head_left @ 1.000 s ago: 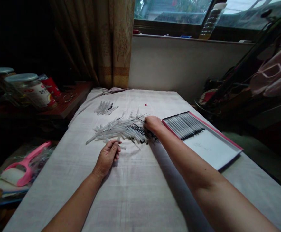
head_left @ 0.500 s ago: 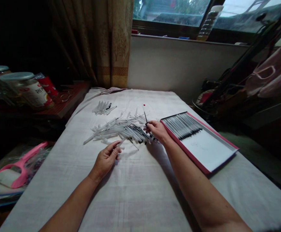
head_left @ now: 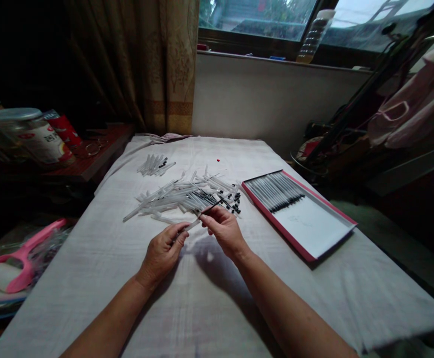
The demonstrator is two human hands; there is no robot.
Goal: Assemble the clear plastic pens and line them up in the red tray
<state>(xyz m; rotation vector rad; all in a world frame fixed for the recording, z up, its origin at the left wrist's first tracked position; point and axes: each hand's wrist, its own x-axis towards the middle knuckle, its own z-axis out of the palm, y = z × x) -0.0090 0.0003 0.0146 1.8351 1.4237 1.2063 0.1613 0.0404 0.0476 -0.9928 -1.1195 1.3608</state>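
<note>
Closed around a clear pen barrel (head_left: pixel 191 226), my left hand (head_left: pixel 162 249) is low over the table. My right hand (head_left: pixel 224 229) pinches a dark pen refill (head_left: pixel 212 206), one end of it at the barrel's open end; whether it has entered cannot be made out. Just beyond both hands lies a pile of clear pen barrels (head_left: pixel 168 196) with dark refills (head_left: pixel 198 200) among them. Small black caps (head_left: pixel 236 203) are scattered at the pile's right side. A smaller group of barrels (head_left: pixel 151 165) lies farther back on the left.
A red-edged shallow box (head_left: pixel 313 233) on the right holds a row of pens (head_left: pixel 275 191) with black ends. The white cloth (head_left: pixel 187 308) covers the table. A tiny red piece (head_left: pixel 218 160) lies at the back. Jars (head_left: pixel 26 136) and pink scissors (head_left: pixel 25 258) are on the left.
My right hand has come from beside the pile toward my left hand, bringing the refill to the barrel. My left hand has stayed nearly in place. The view has shifted slightly.
</note>
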